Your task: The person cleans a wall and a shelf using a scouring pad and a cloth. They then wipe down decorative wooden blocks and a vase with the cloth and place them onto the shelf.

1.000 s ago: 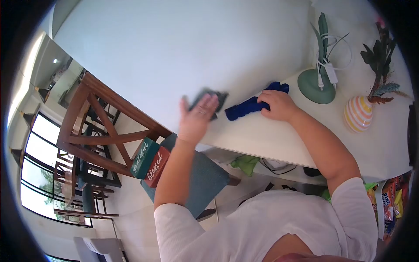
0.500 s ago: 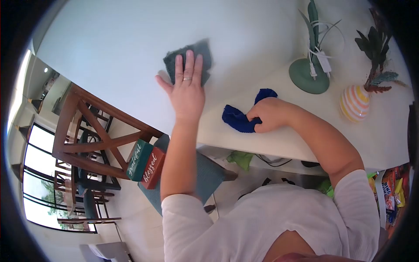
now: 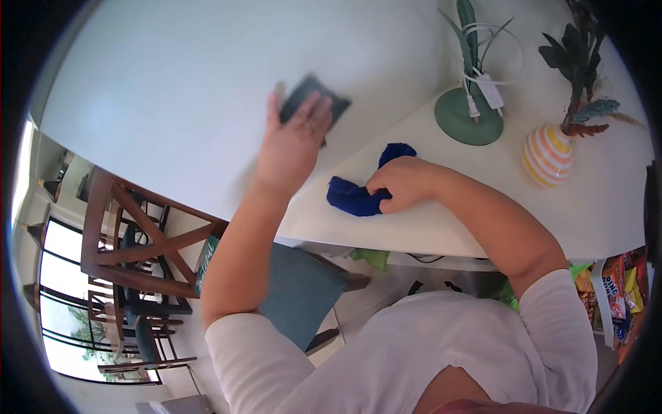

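Observation:
My left hand (image 3: 289,155) presses a dark grey-green cloth (image 3: 301,96) against a broad bluish-white surface (image 3: 172,103). Its fingers lie close together over the cloth, slightly blurred, with the thumb apart on the left. On the cream-white tabletop (image 3: 476,207), my right hand (image 3: 407,183) is closed around the middle of a blue cloth (image 3: 355,198). The two ends of that cloth stick out to the left and above the fingers.
Beyond my right hand stand a round green base (image 3: 469,124) with leaf shapes and a white cord, and a striped vase (image 3: 548,155) holding dark foliage. A wooden chair (image 3: 162,238) is at left. Colourful snack packets (image 3: 620,290) sit at lower right.
My left hand has swung slightly and tilted right, carrying the grey-green cloth along the surface. The right hand keeps its hold on the blue cloth. The whole view has shifted a little.

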{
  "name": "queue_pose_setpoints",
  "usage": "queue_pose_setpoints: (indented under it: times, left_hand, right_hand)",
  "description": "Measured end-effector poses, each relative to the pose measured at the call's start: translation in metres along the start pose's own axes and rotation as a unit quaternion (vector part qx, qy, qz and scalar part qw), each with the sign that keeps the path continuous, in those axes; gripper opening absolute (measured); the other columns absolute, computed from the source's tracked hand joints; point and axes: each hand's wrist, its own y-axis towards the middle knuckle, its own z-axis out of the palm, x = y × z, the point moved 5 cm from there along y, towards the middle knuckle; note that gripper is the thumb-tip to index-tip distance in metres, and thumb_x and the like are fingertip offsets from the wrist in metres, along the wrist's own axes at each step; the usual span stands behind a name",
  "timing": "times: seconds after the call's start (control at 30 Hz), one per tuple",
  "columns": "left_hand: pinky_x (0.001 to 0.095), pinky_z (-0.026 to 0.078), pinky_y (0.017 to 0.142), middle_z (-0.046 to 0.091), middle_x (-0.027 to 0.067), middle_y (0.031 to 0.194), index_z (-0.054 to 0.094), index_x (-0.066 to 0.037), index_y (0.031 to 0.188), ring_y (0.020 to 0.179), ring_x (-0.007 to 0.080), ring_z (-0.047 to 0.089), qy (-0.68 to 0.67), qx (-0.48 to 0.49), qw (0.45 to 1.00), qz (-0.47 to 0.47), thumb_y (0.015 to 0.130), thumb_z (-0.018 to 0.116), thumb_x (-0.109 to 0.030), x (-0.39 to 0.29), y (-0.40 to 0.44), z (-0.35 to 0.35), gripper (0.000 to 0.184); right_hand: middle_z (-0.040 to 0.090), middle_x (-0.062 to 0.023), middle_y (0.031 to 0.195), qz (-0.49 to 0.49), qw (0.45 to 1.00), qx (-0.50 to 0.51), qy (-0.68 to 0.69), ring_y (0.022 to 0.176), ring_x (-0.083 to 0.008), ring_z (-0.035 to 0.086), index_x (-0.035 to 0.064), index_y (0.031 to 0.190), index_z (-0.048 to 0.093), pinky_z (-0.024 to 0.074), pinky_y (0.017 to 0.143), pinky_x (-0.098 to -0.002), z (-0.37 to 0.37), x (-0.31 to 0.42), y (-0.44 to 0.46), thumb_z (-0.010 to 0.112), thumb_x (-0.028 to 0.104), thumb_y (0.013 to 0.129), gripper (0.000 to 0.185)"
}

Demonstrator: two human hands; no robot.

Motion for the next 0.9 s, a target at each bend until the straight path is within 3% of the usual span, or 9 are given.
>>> queue_pose_setpoints:
  times: [0.07, 0.13, 0.27, 0.33, 0.4, 0.53, 0.63, 0.73, 0.9]
  left_hand:
    - [0.0637, 0.012, 0.109, 0.040, -0.0085, 0.145, 0.058, -0.019, 0.125, 0.136, 0.0094, 0.032, 0.024, 0.112, 0.990, 0.087, 0.085, 0.049, -0.018, -0.021, -0.019, 0.019, 0.042]
    - [0.0625, 0.010, 0.110, 0.037, -0.0084, 0.147, 0.052, -0.018, 0.132, 0.138, 0.0099, 0.027, -0.009, 0.176, 0.979, 0.100, 0.085, 0.048, -0.018, -0.028, -0.050, 0.029, 0.047]
    - [0.0587, 0.009, 0.112, 0.035, -0.0078, 0.148, 0.049, -0.017, 0.135, 0.138, 0.0095, 0.026, -0.052, 0.110, 0.990, 0.068, 0.083, 0.049, -0.017, -0.033, -0.066, 0.048, 0.052]
    - [0.0536, 0.010, 0.114, 0.039, -0.0069, 0.145, 0.054, -0.015, 0.130, 0.136, 0.0084, 0.030, -0.065, 0.077, 0.992, 0.070, 0.081, 0.050, -0.016, -0.047, -0.042, 0.045, 0.049]
    - [0.0519, 0.009, 0.115, 0.035, -0.0081, 0.148, 0.050, -0.016, 0.134, 0.138, 0.0082, 0.026, -0.075, 0.078, 0.991, 0.082, 0.083, 0.049, -0.016, -0.063, -0.006, 0.050, 0.052]
    - [0.0510, 0.006, 0.115, 0.026, -0.0094, 0.152, 0.041, -0.019, 0.141, 0.141, 0.0081, 0.019, -0.032, 0.056, 0.993, 0.096, 0.089, 0.045, -0.020, -0.100, 0.081, 0.059, 0.052]
    - [0.0567, 0.003, 0.113, 0.031, -0.0112, 0.150, 0.042, -0.022, 0.140, 0.139, 0.0072, 0.023, 0.011, 0.052, 0.995, 0.087, 0.084, 0.050, -0.016, -0.115, 0.113, 0.061, 0.057]
    - [0.0585, 0.003, 0.113, 0.031, -0.0117, 0.149, 0.045, -0.021, 0.138, 0.139, 0.0063, 0.024, -0.066, 0.035, 0.996, 0.052, 0.084, 0.049, -0.015, -0.101, 0.084, 0.065, 0.055]
    - [0.0634, 0.008, 0.110, 0.038, -0.0087, 0.146, 0.050, -0.018, 0.133, 0.137, 0.0089, 0.028, -0.088, 0.056, 0.994, 0.022, 0.080, 0.051, -0.014, -0.063, -0.031, 0.067, 0.053]
  right_hand:
    - [0.065, -0.0153, 0.083, -0.003, 1.000, -0.005, 0.006, 0.079, -0.0340, 0.061, 0.0057, 0.091, 0.065, 0.0476, 0.068, -0.0436, -0.001, -0.002, -0.002, 0.062, 0.024, 0.069, 0.029]
    - [0.065, -0.0148, 0.083, 0.010, 1.000, -0.004, 0.016, 0.079, -0.0334, 0.062, 0.0064, 0.091, 0.065, 0.0476, 0.068, -0.0436, -0.003, 0.000, -0.003, 0.061, 0.024, 0.069, 0.028]
    - [0.065, -0.0137, 0.080, 0.031, 0.999, 0.026, 0.020, 0.077, -0.0324, 0.062, 0.0074, 0.089, 0.064, 0.0477, 0.068, -0.0432, -0.007, 0.000, 0.001, 0.061, 0.025, 0.069, 0.027]
    - [0.064, -0.0132, 0.080, 0.022, 1.000, 0.016, 0.011, 0.076, -0.0320, 0.062, 0.0078, 0.088, 0.064, 0.0478, 0.067, -0.0430, -0.003, -0.004, 0.006, 0.061, 0.025, 0.069, 0.026]
    - [0.065, -0.0130, 0.080, 0.013, 1.000, 0.009, -0.007, 0.077, -0.0321, 0.062, 0.0078, 0.088, 0.065, 0.0480, 0.068, -0.0432, -0.002, -0.006, 0.007, 0.061, 0.025, 0.069, 0.026]
    - [0.067, -0.0136, 0.095, 0.034, 0.999, 0.033, 0.000, 0.090, -0.0320, 0.063, 0.0092, 0.093, 0.066, 0.0491, 0.079, -0.0429, -0.006, -0.003, 0.003, 0.061, 0.028, 0.071, 0.030]
    - [0.067, -0.0142, 0.099, 0.014, 0.999, -0.011, 0.038, 0.093, -0.0318, 0.063, 0.0085, 0.097, 0.066, 0.0489, 0.082, -0.0425, -0.006, -0.011, -0.002, 0.062, 0.028, 0.071, 0.032]
    - [0.065, -0.0137, 0.085, 0.013, 1.000, -0.011, 0.004, 0.082, -0.0324, 0.062, 0.0061, 0.094, 0.065, 0.0490, 0.073, -0.0422, -0.010, -0.012, -0.005, 0.063, 0.024, 0.070, 0.030]
    - [0.065, -0.0131, 0.089, -0.008, 0.999, -0.048, -0.010, 0.085, -0.0326, 0.061, 0.0063, 0.098, 0.064, 0.0490, 0.074, -0.0425, -0.009, -0.021, -0.004, 0.064, 0.024, 0.072, 0.031]
